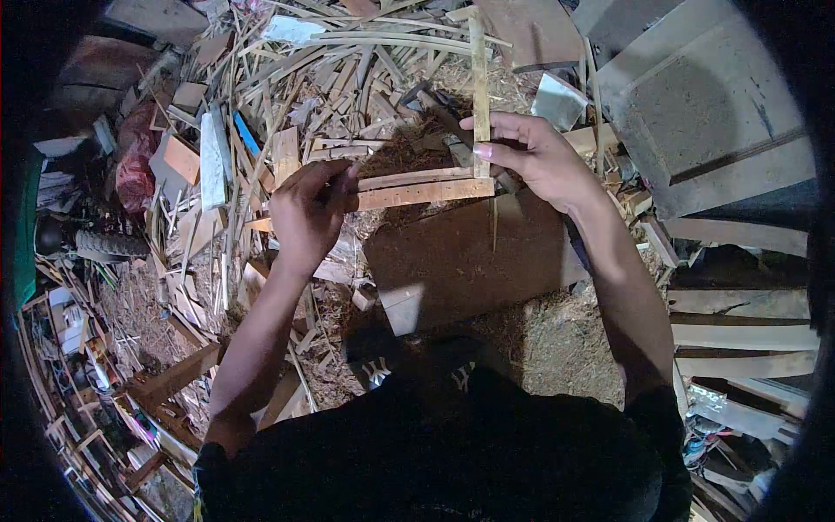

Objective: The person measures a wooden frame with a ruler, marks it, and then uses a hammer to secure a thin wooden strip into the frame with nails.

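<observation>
My left hand (pixel 306 211) grips the left ends of two flat bamboo strips (pixel 422 188) held level in front of me, one above the other. My right hand (pixel 537 158) pinches an upright bamboo strip (pixel 479 83) against the right ends of those two, so the pieces meet at a right angle. A thin splinter (pixel 495 222) hangs down below the joint. Under the hands a brown board (pixel 470 261) lies on the ground.
A heap of split bamboo and offcuts (pixel 330 70) covers the ground ahead and to the left. Grey slabs (pixel 704 104) and stacked planks (pixel 748 331) stand at the right. Sawdust (pixel 557 339) lies near my knees. Small frames (pixel 96 435) pile at lower left.
</observation>
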Tool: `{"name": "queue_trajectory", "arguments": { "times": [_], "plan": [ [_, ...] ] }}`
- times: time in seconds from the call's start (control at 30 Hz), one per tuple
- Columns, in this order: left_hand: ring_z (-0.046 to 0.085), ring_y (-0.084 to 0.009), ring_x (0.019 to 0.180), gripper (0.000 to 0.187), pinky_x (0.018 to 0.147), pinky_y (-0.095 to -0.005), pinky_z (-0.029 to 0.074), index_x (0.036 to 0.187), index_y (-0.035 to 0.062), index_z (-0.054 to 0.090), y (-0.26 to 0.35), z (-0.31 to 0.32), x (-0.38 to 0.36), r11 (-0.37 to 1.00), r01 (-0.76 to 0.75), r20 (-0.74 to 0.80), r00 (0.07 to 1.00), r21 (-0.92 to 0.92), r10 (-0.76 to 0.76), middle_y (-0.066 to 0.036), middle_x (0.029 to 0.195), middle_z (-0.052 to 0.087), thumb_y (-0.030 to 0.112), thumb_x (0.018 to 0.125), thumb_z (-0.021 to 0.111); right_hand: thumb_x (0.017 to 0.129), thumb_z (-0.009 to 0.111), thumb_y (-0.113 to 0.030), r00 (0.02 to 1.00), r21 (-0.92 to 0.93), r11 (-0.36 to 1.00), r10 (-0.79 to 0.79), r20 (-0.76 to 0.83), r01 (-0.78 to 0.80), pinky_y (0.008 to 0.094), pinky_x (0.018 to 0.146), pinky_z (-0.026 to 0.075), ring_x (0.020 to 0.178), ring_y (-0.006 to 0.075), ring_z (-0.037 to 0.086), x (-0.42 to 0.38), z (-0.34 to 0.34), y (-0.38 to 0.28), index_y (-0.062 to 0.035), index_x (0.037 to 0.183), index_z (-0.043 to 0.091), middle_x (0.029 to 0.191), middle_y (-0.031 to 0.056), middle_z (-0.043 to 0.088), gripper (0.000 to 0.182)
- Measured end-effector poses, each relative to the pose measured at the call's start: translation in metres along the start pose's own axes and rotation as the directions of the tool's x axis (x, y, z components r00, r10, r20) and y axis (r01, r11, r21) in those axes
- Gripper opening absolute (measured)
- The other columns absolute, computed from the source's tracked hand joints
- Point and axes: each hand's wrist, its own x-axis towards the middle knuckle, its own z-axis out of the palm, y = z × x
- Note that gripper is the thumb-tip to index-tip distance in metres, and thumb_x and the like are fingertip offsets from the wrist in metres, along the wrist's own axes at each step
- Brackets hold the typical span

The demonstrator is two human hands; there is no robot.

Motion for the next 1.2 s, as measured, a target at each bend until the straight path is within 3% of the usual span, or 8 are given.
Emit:
{"name": "queue_trajectory", "arguments": {
  "times": [0.33,0.53,0.7,0.83,0.93,1.0,1.07,1.2],
  "plan": [
    [0.069,-0.0227,0.063,0.012,0.059,-0.0326,0.053,0.095,0.0024,0.075,0.004,-0.001,0.002,0.996,-0.065,-0.020,0.998,0.068,0.066,-0.011,0.074,0.070,0.014,0.090,0.074,0.095,0.068,-0.010,1.000,0.001,1.000,0.007,-0.020,-0.007,0.0285,0.090,0.049,0.097,0.0124,0.063,0.000,-0.001,-0.004,-0.0054,0.132,0.064,0.107,0.0069,0.072,0.037],
    [0.069,-0.0163,0.062,0.010,0.058,-0.0291,0.054,0.096,0.0015,0.075,0.005,0.001,0.001,0.999,0.020,-0.014,1.000,-0.037,-0.020,-0.010,0.079,0.072,0.010,0.092,0.072,0.095,0.068,-0.011,0.999,-0.007,0.999,0.032,-0.004,-0.032,0.0279,0.085,0.051,0.095,0.0115,0.063,0.004,-0.002,-0.003,-0.0033,0.128,0.066,0.106,0.0061,0.072,0.033],
    [0.069,-0.0134,0.073,0.010,0.065,-0.0278,0.054,0.096,-0.0018,0.076,0.019,-0.009,0.006,0.996,-0.065,-0.021,0.998,-0.061,0.064,-0.011,0.091,0.074,0.007,0.090,0.074,0.095,0.069,-0.012,0.997,0.056,0.996,0.064,0.032,-0.065,0.0278,0.081,0.052,0.093,0.0113,0.064,0.006,-0.005,-0.001,-0.0028,0.123,0.068,0.103,0.0043,0.071,0.030],
    [0.069,-0.0137,0.077,0.012,0.070,-0.0279,0.054,0.097,-0.0018,0.076,0.018,-0.008,0.009,0.998,-0.018,-0.063,0.998,-0.052,0.015,-0.010,0.091,0.074,0.006,0.088,0.076,0.094,0.072,-0.016,0.997,0.133,0.989,0.060,0.054,-0.067,0.0254,0.076,0.050,0.089,0.0086,0.063,0.009,-0.007,0.008,-0.0034,0.119,0.069,0.100,0.0013,0.070,0.029],
    [0.069,-0.0157,0.077,0.014,0.072,-0.0286,0.054,0.099,0.0000,0.077,0.029,0.000,0.015,0.989,0.020,-0.041,0.999,-0.144,-0.026,-0.010,0.092,0.074,0.006,0.087,0.077,0.093,0.073,-0.017,0.995,0.178,0.980,0.085,0.049,-0.093,0.0222,0.071,0.047,0.083,0.0066,0.061,0.006,-0.004,0.007,-0.0031,0.118,0.070,0.098,-0.0005,0.069,0.029],
    [0.070,-0.0163,0.090,0.013,0.086,-0.0293,0.052,0.097,0.0010,0.078,0.048,0.008,0.024,0.960,-0.071,0.070,0.993,-0.271,0.094,-0.011,0.097,0.076,0.006,0.085,0.079,0.092,0.073,-0.017,0.993,0.209,0.971,0.109,0.040,-0.115,0.0206,0.068,0.045,0.080,0.0058,0.059,0.003,-0.004,0.005,-0.0028,0.118,0.070,0.097,-0.0013,0.069,0.030],
    [0.070,-0.0152,0.091,0.013,0.085,-0.0291,0.053,0.099,0.0014,0.078,0.061,0.023,0.030,0.967,-0.143,0.081,0.983,-0.210,0.163,-0.010,0.097,0.076,0.004,0.085,0.078,0.091,0.074,-0.016,0.992,0.269,0.956,0.108,0.059,-0.120,0.0185,0.065,0.042,0.076,0.0053,0.057,0.002,-0.004,0.005,-0.0027,0.118,0.070,0.097,-0.0019,0.068,0.030],
    [0.069,-0.0103,0.081,0.015,0.076,-0.0257,0.056,0.101,0.0027,0.078,0.076,0.053,0.031,0.923,-0.070,0.145,0.980,-0.379,0.133,-0.007,0.094,0.077,0.006,0.087,0.077,0.091,0.074,-0.015,0.995,0.264,0.960,0.080,0.063,-0.094,0.0191,0.066,0.045,0.079,0.0054,0.060,0.004,-0.006,0.013,-0.0020,0.119,0.069,0.098,-0.0010,0.069,0.032]
  ]
}}
